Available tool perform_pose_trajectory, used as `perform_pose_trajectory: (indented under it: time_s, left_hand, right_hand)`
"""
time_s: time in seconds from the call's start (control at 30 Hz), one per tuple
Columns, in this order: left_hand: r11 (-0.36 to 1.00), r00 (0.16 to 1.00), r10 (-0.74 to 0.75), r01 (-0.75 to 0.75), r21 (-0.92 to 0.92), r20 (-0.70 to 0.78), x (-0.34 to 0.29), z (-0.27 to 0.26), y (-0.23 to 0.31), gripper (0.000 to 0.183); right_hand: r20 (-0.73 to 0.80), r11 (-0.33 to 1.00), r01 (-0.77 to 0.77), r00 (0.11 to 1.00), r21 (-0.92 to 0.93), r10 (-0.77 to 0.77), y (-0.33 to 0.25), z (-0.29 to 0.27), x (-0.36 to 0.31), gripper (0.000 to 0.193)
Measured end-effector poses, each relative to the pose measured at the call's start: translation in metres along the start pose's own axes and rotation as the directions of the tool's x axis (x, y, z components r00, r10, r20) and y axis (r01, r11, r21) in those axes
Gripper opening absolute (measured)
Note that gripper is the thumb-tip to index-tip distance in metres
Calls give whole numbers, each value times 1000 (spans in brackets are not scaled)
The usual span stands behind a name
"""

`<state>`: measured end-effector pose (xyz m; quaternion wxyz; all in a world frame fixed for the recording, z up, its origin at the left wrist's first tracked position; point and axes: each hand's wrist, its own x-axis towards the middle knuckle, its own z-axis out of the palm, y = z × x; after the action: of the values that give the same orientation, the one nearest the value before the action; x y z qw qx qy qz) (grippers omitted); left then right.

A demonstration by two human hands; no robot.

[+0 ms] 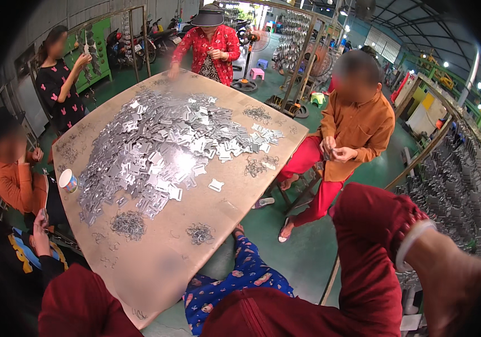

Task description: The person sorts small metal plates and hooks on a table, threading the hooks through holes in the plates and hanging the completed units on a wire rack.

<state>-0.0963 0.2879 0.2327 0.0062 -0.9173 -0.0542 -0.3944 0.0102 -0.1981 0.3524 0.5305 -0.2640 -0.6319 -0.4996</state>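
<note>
My right hand (452,275) is raised close to the camera at the right rim, blurred, with a white bangle on its wrist; its fingers run out of the picture, so what it holds, if anything, is hidden. Of my left arm only the dark red sleeve (80,306) shows at the lower left; that hand is out of view. Ahead of me stands a brown-topped table (212,210) bearing a wide heap of flat silver metal plates (162,146). Nearer me lie two small piles of bent wire hooks (128,224), and a single plate (216,185) sits apart from the heap.
A paper cup (68,180) stands at the table's left edge. Co-workers surround the table: one in orange-brown (364,123) at right, one in red (209,53) at the far side, others at left. Racks of hanging metal parts (448,180) stand at right, beyond a standing fan (257,42).
</note>
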Motion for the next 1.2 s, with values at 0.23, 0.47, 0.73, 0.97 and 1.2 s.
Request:
perform_pose_trajectory:
  time_s: [0.23, 0.47, 0.73, 0.97, 1.2]
  left_hand:
    - [933, 868, -212, 43, -356, -449, -6, 11, 56, 28]
    - [302, 801, -598, 208, -930, -14, -37, 93, 132, 25]
    - [281, 739, -673, 230, -932, -20, -49, 97, 124, 23]
    - [759, 925, -363, 363, -540, 111, -15, 110, 168, 22]
    - [750, 924, -366, 365, -552, 114, -3, 125, 177, 20]
  right_hand:
    - [-255, 801, -406, 912, -440, 321, 58, -39, -108, 35]
    - [-267, -196, -886, -85, -421, 960, 76, -56, -426, 35]
    - [6, -36, -412, -100, -910, 995, 105, -3, -480, 41]
    - [130, 123, -307, 0, -944, 992, 81, 12, -501, 41]
    - [132, 122, -352, -3, -928, 991, 84, 11, -501, 41]
